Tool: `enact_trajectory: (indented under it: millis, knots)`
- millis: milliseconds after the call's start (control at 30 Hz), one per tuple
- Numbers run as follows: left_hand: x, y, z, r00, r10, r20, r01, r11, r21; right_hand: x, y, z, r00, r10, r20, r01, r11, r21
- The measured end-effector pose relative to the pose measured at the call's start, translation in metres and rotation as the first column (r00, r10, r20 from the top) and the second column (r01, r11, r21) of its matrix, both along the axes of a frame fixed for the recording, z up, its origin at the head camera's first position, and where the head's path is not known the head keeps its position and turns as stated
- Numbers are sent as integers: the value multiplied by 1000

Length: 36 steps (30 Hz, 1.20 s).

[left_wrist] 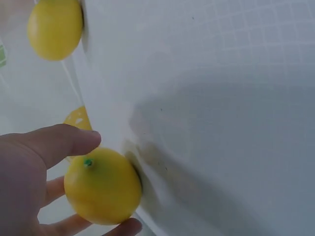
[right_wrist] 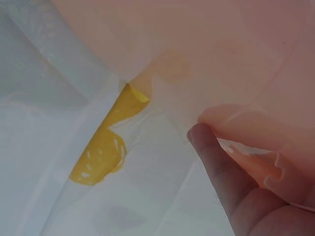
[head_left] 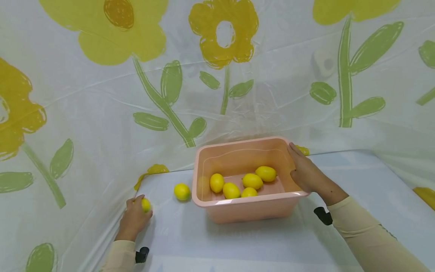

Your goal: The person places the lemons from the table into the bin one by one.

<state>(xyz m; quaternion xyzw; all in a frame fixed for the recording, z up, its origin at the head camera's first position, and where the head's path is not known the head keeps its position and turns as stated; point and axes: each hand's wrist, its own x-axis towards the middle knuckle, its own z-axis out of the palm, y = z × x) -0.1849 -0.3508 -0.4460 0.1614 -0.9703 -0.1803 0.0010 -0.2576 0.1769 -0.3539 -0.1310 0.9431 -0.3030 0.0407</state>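
At the left of the head view, my left hand [head_left: 133,217] has its thumb and fingers round a lemon [head_left: 146,205]. The left wrist view shows that lemon [left_wrist: 103,187] with its green stem end up, the thumb on one side and fingers on the other. A second lemon [head_left: 182,192] lies on the table between this hand and a pink plastic basin [head_left: 251,209]. My right hand [head_left: 306,170] grips the basin's right rim, fingers along the outside and thumb over the inner side. Several lemons [head_left: 252,181] lie on the basin's floor.
The white table [head_left: 258,245] extends in front of the basin and to both sides. Behind it hangs a pale sheet [head_left: 272,102] printed with yellow flowers and green leaves, meeting the table close behind the basin and near the left hand.
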Motion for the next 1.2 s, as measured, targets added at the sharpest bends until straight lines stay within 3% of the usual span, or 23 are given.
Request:
enact_trajectory:
  millis: [233, 567, 767, 933, 1200]
  knots:
    - [0, -2, 0, 999, -4, -32, 4, 1000, -8, 0, -2, 1, 1000, 7, 15, -6, 1000, -8]
    - [1, 0, 1, 1000, 20, -19, -19, 1000, 7, 4, 0, 2, 999, 21, 47, -21, 1000, -15]
    - [1, 8, 8, 997, 13, -75, -12, 1000, 4, 8, 2, 3, 999, 32, 43, -31, 999, -21]
    - [-2, 23, 27, 984, -46, -172, 42, 999, -27, 10, 4, 4, 999, 43, 34, -42, 999, -23]
    - [-13, 59, 71, 943, -148, -299, 139, 989, -51, 16, 5, 3, 998, 62, 14, -62, 998, -26]
